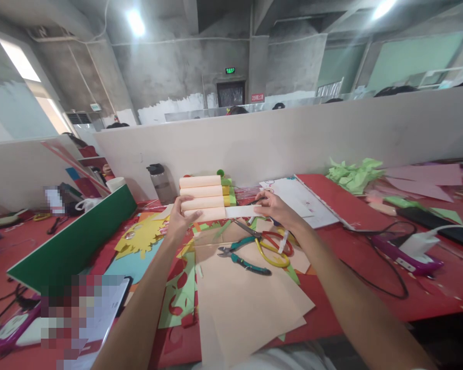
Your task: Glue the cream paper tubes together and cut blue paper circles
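Several peach paper rolls [201, 192] lie stacked in front of me. My left hand [183, 213] is closed round the left end of the lowest one, thumb in front. From the right end of that roll a flat white strip [239, 211] reaches across to my right hand [273, 208], which pinches its far end between thumb and fingers. Whether strip and roll are joined I cannot tell. Just below the hands lie scissors [272, 249] with red and yellow handles and teal-handled cutting pliers [250, 264], on large peach paper sheets [247, 308].
A green board [75, 236] stands at left, near a dark-lidded bottle [160, 182]. Yellow paper cutouts [141, 234] lie left of my left arm. At right are a red board [324, 200], crumpled green paper [353, 174] and a purple power strip [411, 257] with cables. A pale partition [254, 144] closes the back.
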The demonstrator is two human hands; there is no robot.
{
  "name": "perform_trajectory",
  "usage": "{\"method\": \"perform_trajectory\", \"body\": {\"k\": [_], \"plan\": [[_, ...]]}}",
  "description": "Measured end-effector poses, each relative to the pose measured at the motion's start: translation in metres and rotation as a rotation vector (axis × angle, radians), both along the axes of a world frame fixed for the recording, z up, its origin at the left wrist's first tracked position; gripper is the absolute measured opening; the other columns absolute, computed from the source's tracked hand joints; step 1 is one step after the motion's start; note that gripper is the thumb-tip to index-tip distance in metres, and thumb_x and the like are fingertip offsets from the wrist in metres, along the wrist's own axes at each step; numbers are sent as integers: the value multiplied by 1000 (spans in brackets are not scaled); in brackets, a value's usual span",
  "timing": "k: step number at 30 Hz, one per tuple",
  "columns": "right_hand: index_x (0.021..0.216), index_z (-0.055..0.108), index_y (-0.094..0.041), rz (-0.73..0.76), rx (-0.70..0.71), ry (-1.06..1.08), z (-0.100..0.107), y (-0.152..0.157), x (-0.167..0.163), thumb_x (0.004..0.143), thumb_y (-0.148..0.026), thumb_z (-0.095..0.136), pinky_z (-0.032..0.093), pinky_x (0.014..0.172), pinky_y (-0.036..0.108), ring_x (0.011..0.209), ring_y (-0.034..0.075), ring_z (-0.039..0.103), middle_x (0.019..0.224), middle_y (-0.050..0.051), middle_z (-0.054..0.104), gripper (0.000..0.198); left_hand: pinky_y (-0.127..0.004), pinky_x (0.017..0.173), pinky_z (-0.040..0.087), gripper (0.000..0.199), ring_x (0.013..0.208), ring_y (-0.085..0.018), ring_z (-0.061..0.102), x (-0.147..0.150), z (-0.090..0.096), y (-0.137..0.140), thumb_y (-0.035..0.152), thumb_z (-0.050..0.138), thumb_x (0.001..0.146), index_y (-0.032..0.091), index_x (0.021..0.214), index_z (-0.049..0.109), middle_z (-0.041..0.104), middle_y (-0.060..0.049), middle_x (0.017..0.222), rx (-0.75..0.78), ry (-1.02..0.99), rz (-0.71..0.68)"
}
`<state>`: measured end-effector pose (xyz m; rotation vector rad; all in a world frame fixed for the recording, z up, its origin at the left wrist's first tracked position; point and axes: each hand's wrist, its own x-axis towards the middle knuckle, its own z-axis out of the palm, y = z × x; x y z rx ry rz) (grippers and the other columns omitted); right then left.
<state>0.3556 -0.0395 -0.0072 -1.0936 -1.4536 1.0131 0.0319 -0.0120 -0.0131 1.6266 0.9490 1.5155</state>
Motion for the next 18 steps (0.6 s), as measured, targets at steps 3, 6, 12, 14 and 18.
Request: {"method": "perform_trajectory", "body": {"k": [3,6,12,14,18], "plan": [[96,51,-23,-1,-14,32,2,-4,-9,67,-30,79,40,49,21,58,14,60,73,-3,68,41,-15,43,34,48,52,-4,36,3,0,-1,34,84,69,25,110,60,54,4,87,25,24,17],[94,51,-23,-13,-2,64,3,-5,-21,65,-28,80,44,54,23,61,15,63,70,-4,67,41,-17,47,37,45,55,-5,38,8,2,-5,32,84,69,25,108,62,58,2,99,70,31,33],[94,50,-24,11,-36,105,-7,-2,-40,64,-30,81,45,53,26,57,15,61,72,-4,68,43,-19,51,38,46,61,-7,44,20,1,-7,31,84,68,23,107,62,61,-2,116,95,49,11],[94,50,-25,18,-38,110,-12,1,-44,65,-32,81,44,52,25,55,14,60,70,-4,68,44,-19,52,39,46,64,-9,48,24,-1,-6,30,84,67,23,107,62,61,-2,116,95,55,-7],[96,51,-25,24,-26,98,-19,4,-50,66,-33,81,41,51,23,54,13,57,67,-6,65,43,-19,53,38,48,67,-10,51,26,-5,-7,31,84,67,24,109,61,61,-1,109,80,60,-22]]}}
